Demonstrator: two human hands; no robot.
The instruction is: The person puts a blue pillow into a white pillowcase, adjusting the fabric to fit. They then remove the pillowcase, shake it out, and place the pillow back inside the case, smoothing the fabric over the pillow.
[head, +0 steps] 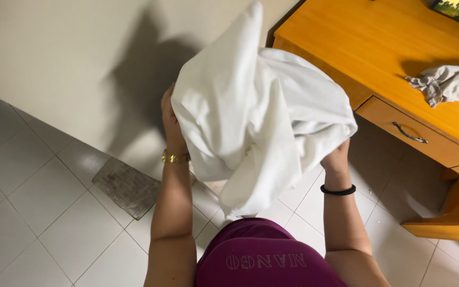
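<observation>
You are holding a white cloth [256, 111] up in front of you with both hands, and it is hanging in the air over the tiled floor [38, 212], not resting on anything. Your left hand [170, 119] is gripping the cloth's left edge, fingers closed around the fabric at about chest height, a gold bracelet [175, 157] sitting on that wrist. Your right hand [337, 157] is gripping the right edge somewhat lower; its fingers are buried in the folds, so you cannot see exactly how they are closing, but the fabric is clearly gathered in it. A black band [338, 190] is circling that wrist.

The cloth is lying between the two hands, so neither is nearer: each is already on it. Its span is running left to right from one grip to the other, tilting down toward your right. One corner is peaking upward above the middle, and a long loose fold is drooping down the centre toward your purple shirt [261, 260].

The wooden bench [378, 48] is standing to your right and slightly ahead, closest to your right hand. A crumpled grey rag [447, 82] is lying on its top, well apart from the white cloth, above a drawer with a metal handle [409, 133]. A grey mat [126, 186] is lying on the floor beyond your left arm.
</observation>
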